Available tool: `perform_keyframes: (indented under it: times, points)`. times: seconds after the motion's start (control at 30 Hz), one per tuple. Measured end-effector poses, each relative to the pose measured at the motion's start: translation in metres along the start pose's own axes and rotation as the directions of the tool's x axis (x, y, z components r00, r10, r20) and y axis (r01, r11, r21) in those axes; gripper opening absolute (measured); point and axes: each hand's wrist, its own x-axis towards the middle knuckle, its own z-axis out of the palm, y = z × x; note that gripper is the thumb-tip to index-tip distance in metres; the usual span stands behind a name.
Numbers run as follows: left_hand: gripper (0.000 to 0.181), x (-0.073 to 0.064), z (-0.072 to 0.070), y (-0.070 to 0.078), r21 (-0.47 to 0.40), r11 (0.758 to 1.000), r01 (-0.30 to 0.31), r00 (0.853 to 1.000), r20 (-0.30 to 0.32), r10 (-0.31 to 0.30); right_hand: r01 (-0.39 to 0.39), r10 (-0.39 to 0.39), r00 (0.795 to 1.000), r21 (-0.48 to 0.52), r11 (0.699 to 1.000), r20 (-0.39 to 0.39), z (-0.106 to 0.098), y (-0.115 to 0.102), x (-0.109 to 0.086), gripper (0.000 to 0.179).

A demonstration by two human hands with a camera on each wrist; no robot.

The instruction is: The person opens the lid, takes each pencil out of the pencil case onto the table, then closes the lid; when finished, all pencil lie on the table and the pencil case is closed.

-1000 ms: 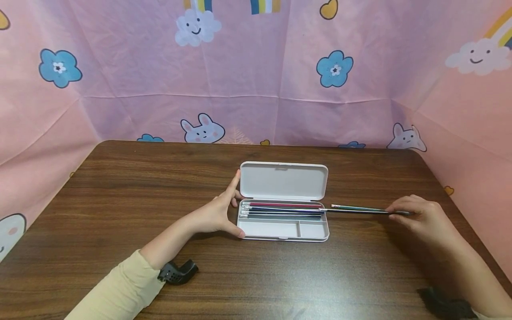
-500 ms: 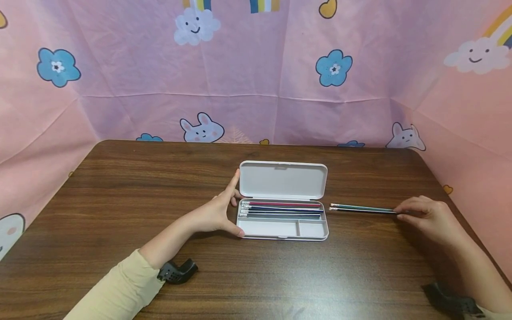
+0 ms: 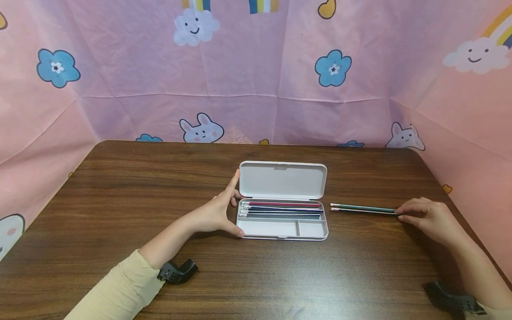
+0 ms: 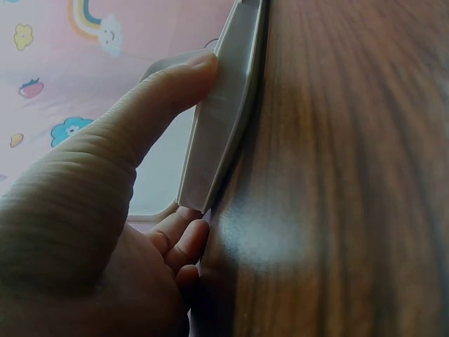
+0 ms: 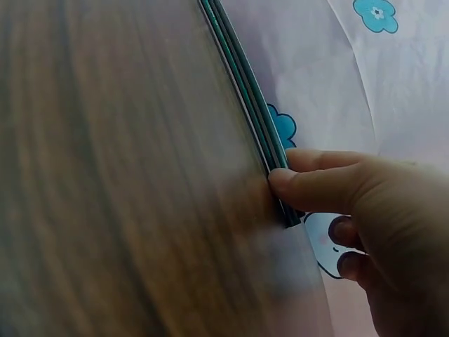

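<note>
A white pencil case (image 3: 269, 228) lies on the table with its lid (image 3: 283, 180) raised. Several pencils (image 3: 280, 210) lie side by side in its rear compartment, eraser ends to the left. My left hand (image 3: 214, 215) holds the case's left end, thumb at the front corner and index finger against the lid. Right of the case, two pencils (image 3: 360, 207), one greenish and one dark, lie nearly parallel on the table, erasers toward the case. My right hand (image 3: 430, 218) pinches their right end between thumb and index finger, as the right wrist view shows.
The case's front compartments (image 3: 270, 228) are split by a small divider (image 3: 298, 228). The brown wooden table (image 3: 256, 275) meets a pink patterned cloth (image 3: 240, 75) at the back and sides. Black wrist devices (image 3: 178, 272) sit on both forearms.
My right hand has drawn a dark pencil rightward, off the case's right edge, and set it alongside the greenish pencil on the table. The left hand and the case stay put.
</note>
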Motion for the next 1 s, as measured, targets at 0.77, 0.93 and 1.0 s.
perform_keyframes:
  times: [0.77, 0.93, 1.0]
  points:
    - [0.149, 0.001, 0.0, 0.0, -0.013, 1.0, 0.004, 1.0, 0.001, -0.004, -0.067, 0.066, 0.997, -0.01, 0.998, -0.048, 0.0, 0.001, 0.0, 0.027]
    - [0.148, 0.001, 0.0, 0.0, -0.012, 1.0, 0.003, 1.0, 0.003, -0.003, -0.057, 0.057, 0.997, 0.019, 0.998, -0.044, 0.0, -0.008, 0.004, 0.026]
    - [0.148, 0.001, 0.0, 0.0, -0.013, 1.0, 0.002, 1.0, 0.005, -0.002, -0.052, 0.053, 0.998, 0.038, 0.998, -0.043, 0.001, -0.014, 0.006, 0.026]
